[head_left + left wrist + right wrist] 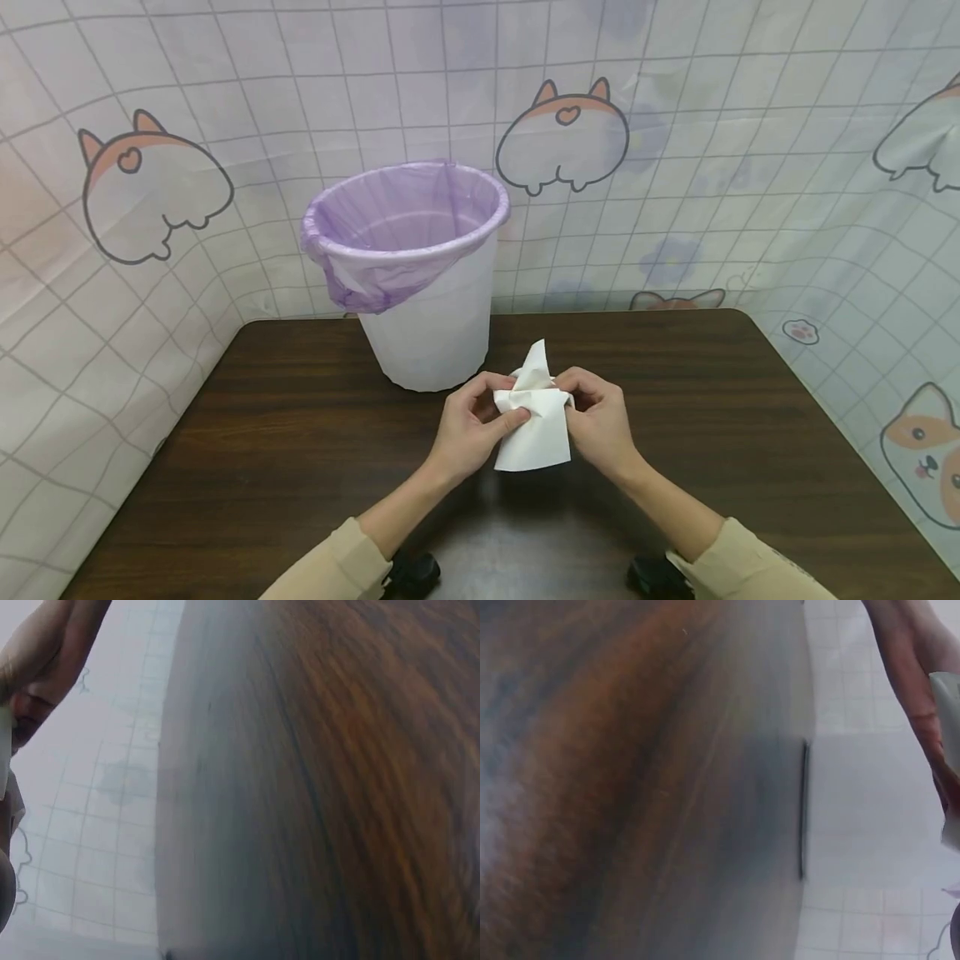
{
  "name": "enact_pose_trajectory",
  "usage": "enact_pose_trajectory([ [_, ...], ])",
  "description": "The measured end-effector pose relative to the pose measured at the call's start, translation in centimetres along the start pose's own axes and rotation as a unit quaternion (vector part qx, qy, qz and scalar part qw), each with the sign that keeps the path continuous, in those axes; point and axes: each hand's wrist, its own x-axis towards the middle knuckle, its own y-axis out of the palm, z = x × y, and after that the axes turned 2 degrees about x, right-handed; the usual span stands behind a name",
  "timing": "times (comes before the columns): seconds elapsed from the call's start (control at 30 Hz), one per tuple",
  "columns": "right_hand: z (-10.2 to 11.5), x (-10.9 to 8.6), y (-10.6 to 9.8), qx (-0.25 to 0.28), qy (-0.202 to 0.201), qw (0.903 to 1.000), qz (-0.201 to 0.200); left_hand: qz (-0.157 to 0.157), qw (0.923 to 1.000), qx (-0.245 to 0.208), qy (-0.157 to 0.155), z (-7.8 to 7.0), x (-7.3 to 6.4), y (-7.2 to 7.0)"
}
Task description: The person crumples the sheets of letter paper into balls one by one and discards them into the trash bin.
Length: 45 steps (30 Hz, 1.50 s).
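Note:
Both hands hold a crumpled white tissue (pixel 534 437) above the table, in the middle of the head view. The left hand (pixel 468 425) pinches its left side, thumb lying across the front. At the tissue's right side the right hand (pixel 600 417) grips a bunched part, with its fingertips partly hidden behind the paper. One corner of the tissue sticks up between the hands and a flat flap hangs below. A bit of the tissue (pixel 949 712) also shows at the right edge of the right wrist view.
A white bin (pixel 435 333) with a purple liner bag (pixel 375 283) folded over its rim stands on the dark wooden table (pixel 300 467), beyond the left hand. Behind it hangs a gridded cloth (pixel 420 100) with cartoon corgis, which also runs along both sides.

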Motion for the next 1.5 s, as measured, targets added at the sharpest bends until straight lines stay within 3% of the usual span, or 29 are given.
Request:
enact_pose_trajectory([
  [0.1, 0.0, 0.2, -0.2, 0.007, -0.002, 0.9991, 0.041, -0.014, 0.9999, 0.004, -0.006, -0.1, 0.3, -0.1],
  [0.23, -0.1, 0.3, -1.0, 0.055, -0.015, 0.9913, 0.118, -0.029, 0.9995, 0.005, -0.009, -0.4, 0.9, -0.5],
  [0.33, -0.1, 0.4, -1.5, 0.055, -0.003, 0.9879, 0.145, -0.032, 0.9993, 0.017, -0.002, -0.6, 1.3, -0.6],
  [0.53, -0.2, 0.6, -1.1, 0.019, 0.045, 0.9917, 0.119, -0.040, 0.9990, 0.014, 0.015, -0.6, 1.4, -0.4],
  [0.7, -0.2, 0.8, -0.6, -0.003, 0.035, 0.9946, 0.098, -0.048, 0.9983, 0.008, 0.032, -0.5, 1.3, -0.2],
  [0.8, -0.2, 1.0, -0.5, -0.005, 0.022, 0.9955, 0.092, -0.042, 0.9988, 0.003, 0.024, -0.5, 1.4, -0.2],
  [1.03, 0.2, 1.1, -0.7, -0.006, 0.020, 0.9964, 0.082, 0.023, 0.9992, -0.031, -0.005, -0.5, 1.2, -1.0],
  [1.13, 0.2, 1.2, -0.8, -0.013, 0.017, 0.9969, 0.075, 0.060, 0.9967, -0.056, -0.004, -0.3, 0.9, -1.3],
  [1.23, 0.2, 1.2, -0.9, -0.014, 0.017, 0.9974, 0.069, 0.074, 0.9955, -0.059, 0.002, -0.1, 0.7, -1.4],
  [1.5, -0.2, 0.8, -0.4, -0.012, 0.041, 0.9980, 0.047, 0.007, 0.9997, -0.024, -0.006, 0.0, 0.6, -0.9],
])
